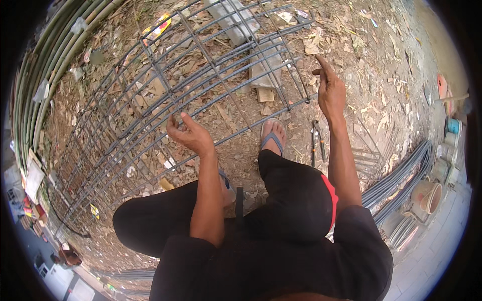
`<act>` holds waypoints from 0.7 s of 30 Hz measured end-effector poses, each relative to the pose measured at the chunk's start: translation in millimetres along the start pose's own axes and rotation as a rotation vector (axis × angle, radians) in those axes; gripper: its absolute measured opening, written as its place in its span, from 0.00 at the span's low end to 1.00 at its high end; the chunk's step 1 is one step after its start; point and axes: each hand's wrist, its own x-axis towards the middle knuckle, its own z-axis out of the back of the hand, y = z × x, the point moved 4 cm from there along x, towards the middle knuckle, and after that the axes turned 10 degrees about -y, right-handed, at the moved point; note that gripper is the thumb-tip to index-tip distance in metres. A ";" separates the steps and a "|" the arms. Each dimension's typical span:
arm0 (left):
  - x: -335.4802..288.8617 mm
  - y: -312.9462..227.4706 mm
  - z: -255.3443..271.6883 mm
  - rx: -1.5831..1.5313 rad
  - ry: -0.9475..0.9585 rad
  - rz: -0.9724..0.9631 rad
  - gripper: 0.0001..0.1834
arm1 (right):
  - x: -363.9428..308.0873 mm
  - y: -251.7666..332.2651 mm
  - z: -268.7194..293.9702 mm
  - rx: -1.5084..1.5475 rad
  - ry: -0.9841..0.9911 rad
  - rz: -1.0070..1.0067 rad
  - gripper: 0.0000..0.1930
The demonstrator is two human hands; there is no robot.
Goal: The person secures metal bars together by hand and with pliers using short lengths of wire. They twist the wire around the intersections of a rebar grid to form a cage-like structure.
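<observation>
The left hand (190,134) is partly curled over the near side of the steel bar cage (216,65), with a gap visible between thumb and forefinger; whether a bar is gripped cannot be told. The right hand (331,98) is held loosely opened, forefinger extended and thumb set apart, just beside the right end of the cage; nothing is seen in its grasp. The cage, formed of crossed bars, is laid ahead of both hands. Its right part is positioned above two grey blocks (267,67) on the littered ground (361,55). Orange-banded pincers (317,143) are placed on the ground near the right forearm. Farther right, a bundle of bars (401,175) and a bucket (427,195) are located. At far left, long curved poles (42,90) are stacked.
</observation>
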 end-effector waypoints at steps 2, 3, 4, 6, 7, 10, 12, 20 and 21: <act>-9.8 -34.7 -13.1 -0.104 0.090 -0.155 0.24 | -7.3 -6.0 36.7 -0.021 -0.004 -0.190 0.14; -14.9 -50.1 -29.6 -0.145 0.256 -0.181 0.19 | -12.2 -6.8 48.3 0.006 -0.011 -0.278 0.14; -21.0 -66.0 -47.6 -0.200 0.421 -0.223 0.14 | -16.7 -5.8 59.9 0.004 -0.027 -0.294 0.14; -29.3 -93.3 -83.3 -0.214 0.536 -0.293 0.14 | -27.8 -6.4 63.8 0.001 0.106 -0.361 0.15; -36.2 -103.4 -107.7 -0.094 0.706 -0.357 0.16 | -35.2 -6.1 61.2 0.075 0.115 -0.391 0.15; -55.4 -110.7 -163.6 0.252 0.968 -0.531 0.23 | -52.8 -11.4 36.0 0.224 0.154 -0.478 0.14; -67.1 -96.2 -183.8 0.478 1.041 -0.639 0.27 | -62.6 -17.0 11.3 0.284 0.206 -0.558 0.14; -70.8 -49.1 -209.9 0.386 1.192 -0.468 0.35 | -52.1 -5.6 -37.9 -0.086 0.212 -0.319 0.13; -70.9 -51.0 -210.2 0.384 1.208 -0.457 0.33 | -47.2 -3.4 -41.4 -0.097 0.220 -0.292 0.12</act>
